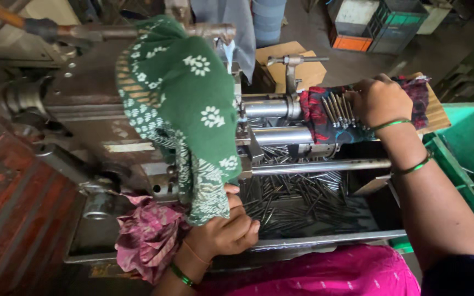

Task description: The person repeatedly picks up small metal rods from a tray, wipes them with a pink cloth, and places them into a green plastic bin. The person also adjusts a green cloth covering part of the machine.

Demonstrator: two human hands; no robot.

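Right hand (378, 100) clenching around bundle of thin metal pins (338, 109), resting on red cloth (316, 112) atop machine. Left hand (223, 233) curling shut beside tray (314, 240) of loose pins. Looking stiff, slick, light singly; gripping mid-length in bunch seeming best.

- Much of the machine (83, 104) is covered by the draped green patterned cloth (182, 109).
- The fingertips of the left hand (223, 230) are curled under, so what is gripped cannot be told.
- The ends of the metal pins (338, 109) are hidden under the right hand (379, 101).
- The green crate (473, 148) is cut off by the right edge.
- The pins in the tray (297, 203) are too fine to be counted.
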